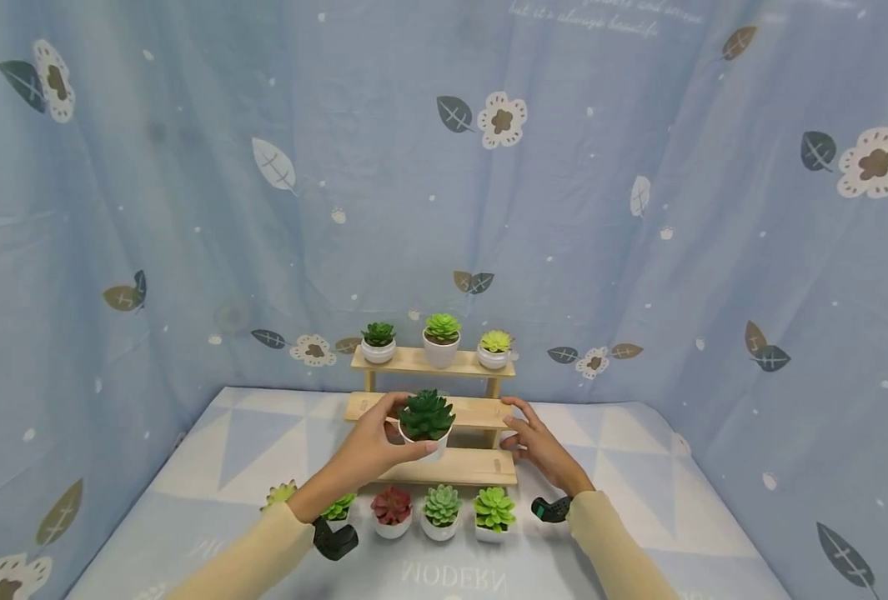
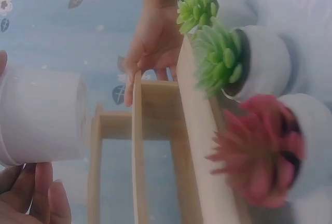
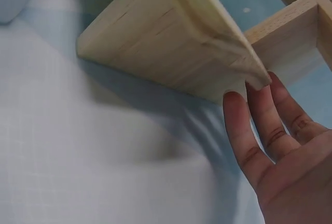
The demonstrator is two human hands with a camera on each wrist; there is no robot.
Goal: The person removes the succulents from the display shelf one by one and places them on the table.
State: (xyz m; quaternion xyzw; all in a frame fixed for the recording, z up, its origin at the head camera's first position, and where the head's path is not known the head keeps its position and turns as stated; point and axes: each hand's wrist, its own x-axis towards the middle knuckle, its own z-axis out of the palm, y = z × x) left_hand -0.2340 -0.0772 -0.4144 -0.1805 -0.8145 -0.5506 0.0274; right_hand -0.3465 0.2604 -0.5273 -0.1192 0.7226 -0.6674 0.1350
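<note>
My left hand (image 1: 374, 437) grips a white pot (image 2: 46, 115) with a dark green succulent (image 1: 426, 414) in it. This pot is held upright in front of the middle step of a three-step wooden plant stand (image 1: 444, 467). At the stand's right end, my right hand (image 1: 537, 442) holds the edge of the middle step. In the right wrist view its fingers (image 3: 244, 125) touch the wood from the side. Three potted succulents stand on the top step: dark green (image 1: 378, 343), bright green (image 1: 442, 340) and yellow-green (image 1: 494, 349).
Before the stand is a row of small potted succulents: red (image 1: 392, 510), pale green (image 1: 440, 512), bright green (image 1: 494, 513), and others partly hidden by my left forearm. A patterned cloth covers the table (image 1: 654, 492). Blue floral curtain (image 1: 601, 250) hangs behind and at both sides.
</note>
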